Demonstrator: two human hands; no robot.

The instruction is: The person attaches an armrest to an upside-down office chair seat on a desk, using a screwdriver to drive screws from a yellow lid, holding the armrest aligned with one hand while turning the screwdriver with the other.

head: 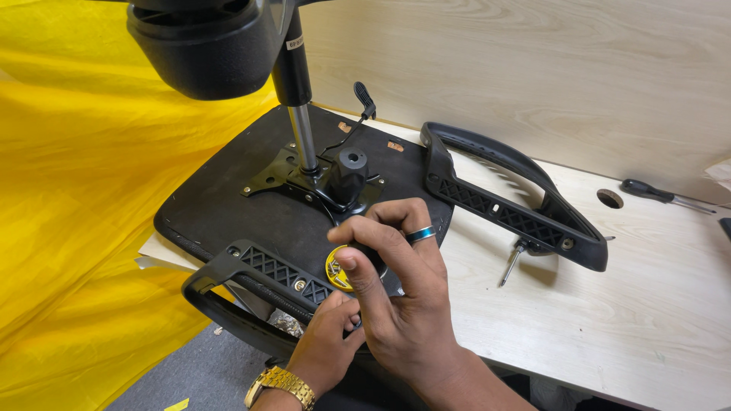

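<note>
While the upturned black chair seat (251, 205) is lying flat, a yellow-capped tool (337, 268) is being gripped by right-hand fingers (381, 251), the left hand (329, 335) clenched just beneath.

A small white label (295, 43) (rectangular) sits on the black gas-lift cylinder (292, 72).
</note>
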